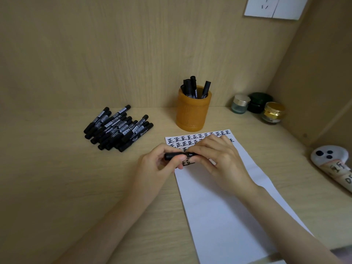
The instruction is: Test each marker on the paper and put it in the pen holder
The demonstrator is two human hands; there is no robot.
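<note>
All that shows of you is two hands and two forearms. Your left hand (158,162) and your right hand (221,159) are bare, with slim fingers and nails that look cut short, though they are too small to judge well. Your left forearm (114,216) and your right forearm (285,216) are bare too, uncovered from the wrists to the lower edge of the view. Both forearms are slender, and the knuckles on your right hand stand out as soft ridges.
</note>
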